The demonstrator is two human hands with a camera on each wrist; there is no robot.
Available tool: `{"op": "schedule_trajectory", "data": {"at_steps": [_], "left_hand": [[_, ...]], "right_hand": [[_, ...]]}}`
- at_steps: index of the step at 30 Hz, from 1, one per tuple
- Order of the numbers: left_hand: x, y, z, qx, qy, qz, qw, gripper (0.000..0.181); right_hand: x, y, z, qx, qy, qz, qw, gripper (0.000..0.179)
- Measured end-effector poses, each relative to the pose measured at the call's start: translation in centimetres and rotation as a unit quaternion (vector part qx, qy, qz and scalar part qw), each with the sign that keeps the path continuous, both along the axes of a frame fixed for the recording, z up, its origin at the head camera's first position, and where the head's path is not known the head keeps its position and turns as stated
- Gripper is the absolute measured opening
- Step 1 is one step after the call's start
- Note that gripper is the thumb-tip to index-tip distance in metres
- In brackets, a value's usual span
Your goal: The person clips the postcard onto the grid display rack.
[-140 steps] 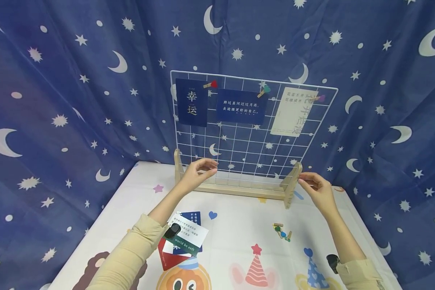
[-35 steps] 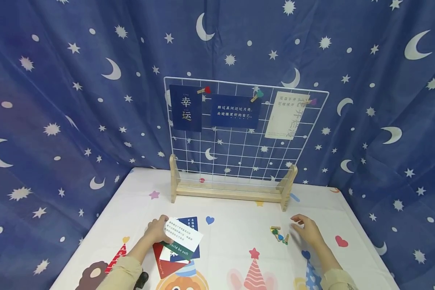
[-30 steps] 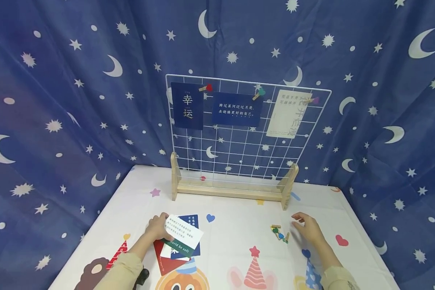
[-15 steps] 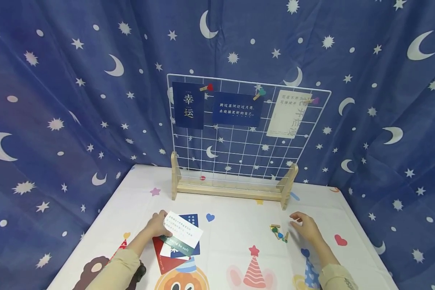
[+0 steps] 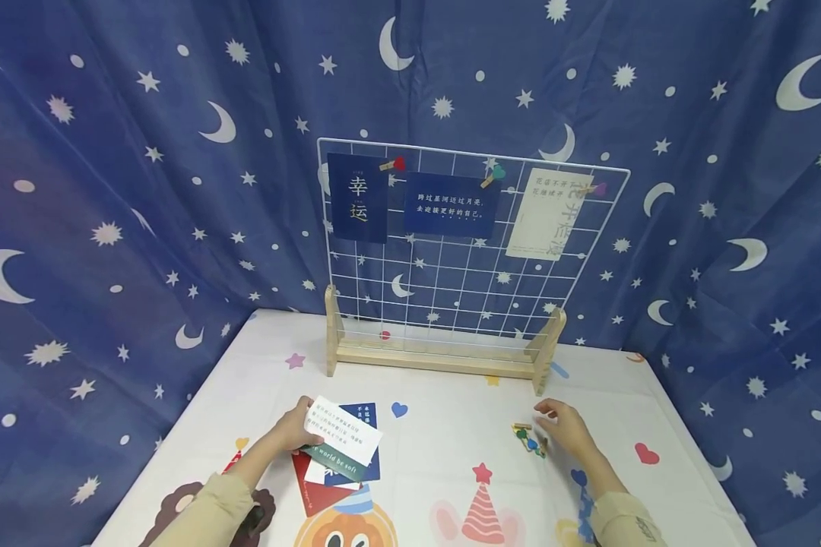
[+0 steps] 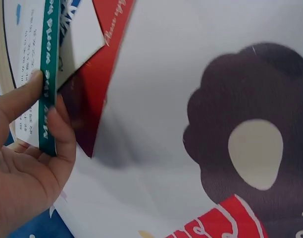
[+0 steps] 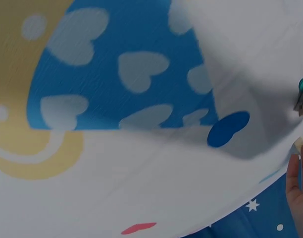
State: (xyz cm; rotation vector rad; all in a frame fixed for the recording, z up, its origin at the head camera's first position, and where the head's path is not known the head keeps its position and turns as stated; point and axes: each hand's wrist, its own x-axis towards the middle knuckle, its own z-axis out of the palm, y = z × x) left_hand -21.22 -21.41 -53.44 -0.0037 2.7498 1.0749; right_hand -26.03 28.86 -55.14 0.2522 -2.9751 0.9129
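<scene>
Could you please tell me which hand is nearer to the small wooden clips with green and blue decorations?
The right hand: it is just to the right of the wooden clips. The left hand is farther away, on their left, gripping a white-and-green printed card.

From the head, the table [image 5: 445, 425] is viewed forward and down; the white-and-green card [image 5: 345, 431] is shared close up by left wrist at ten o'clock, clips [image 5: 532, 444] by right at three.

Left hand [image 5: 291, 430] has a proper pinch going, thumb opposite the curled fingers. Right hand [image 5: 566, 430] looks pretty chill, fingers loosely bent, thumb just apart from the fingertips.
</scene>
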Motion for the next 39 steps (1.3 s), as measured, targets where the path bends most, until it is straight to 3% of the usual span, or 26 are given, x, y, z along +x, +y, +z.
{"op": "schedule_trajectory", "data": {"at_steps": [10,15,21,25,39], "left_hand": [[0.3,-0.3,0.2,0.059,-0.03,-0.004,0.9978,0.058],[0.5,-0.3,0.7,0.095,-0.036,-0.033,0.9943,0.056],[0.3,-0.3,1.3,0.103,-0.03,-0.07,0.9918,0.055],[0.1,-0.4,1.7,0.118,-0.025,-0.067,0.9905,0.055],[-0.2,0.7,2.1,0.168,0.03,0.007,0.9853,0.052]], "right_hand": [[-0.7,-1.5,-0.2,0.01,-0.04,-0.003,0.9992,0.016],[-0.7,-1.9,-0.3,0.01,-0.045,-0.004,0.9989,0.015],[-0.5,-2.2,-0.4,0.015,-0.053,-0.007,0.9985,0.014],[-0.5,-2.3,-0.7,0.014,-0.048,-0.002,0.9988,0.013],[-0.5,-2.2,-1.6,0.007,-0.014,0.038,0.9992,0.01]]}}
